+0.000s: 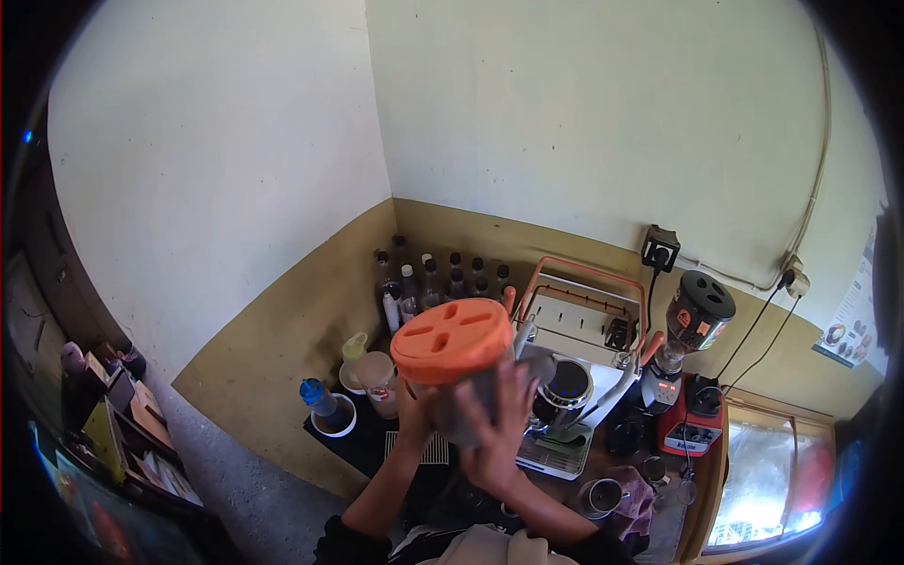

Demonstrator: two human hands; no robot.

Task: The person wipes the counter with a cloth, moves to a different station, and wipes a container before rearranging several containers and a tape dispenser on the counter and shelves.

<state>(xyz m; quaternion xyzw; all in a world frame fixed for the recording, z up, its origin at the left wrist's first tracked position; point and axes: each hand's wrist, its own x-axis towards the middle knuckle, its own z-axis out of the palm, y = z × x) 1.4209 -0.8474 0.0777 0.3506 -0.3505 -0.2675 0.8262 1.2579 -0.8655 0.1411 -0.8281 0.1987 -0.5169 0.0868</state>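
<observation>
Between my two hands is a large jar with an orange screw lid [452,337], held up in front of the counter and tilted a little. My left hand [412,414] wraps the near left side of the jar, its fingers mostly hidden behind it. My right hand [492,428] presses on the jar's right side with fingers spread around it, slightly blurred. The jar's dark, see-through body is blurred too, so its contents cannot be made out. Just right of it stands a white espresso machine [589,325] with a round metal container [563,384] at its front.
Several dark bottles [430,282] line the corner. A blue-capped squeeze bottle [325,405] stands in a white bowl at left. To the right are a coffee grinder [697,311], a red blender base [692,424], a metal pitcher [601,497] and a purplish cloth [636,504].
</observation>
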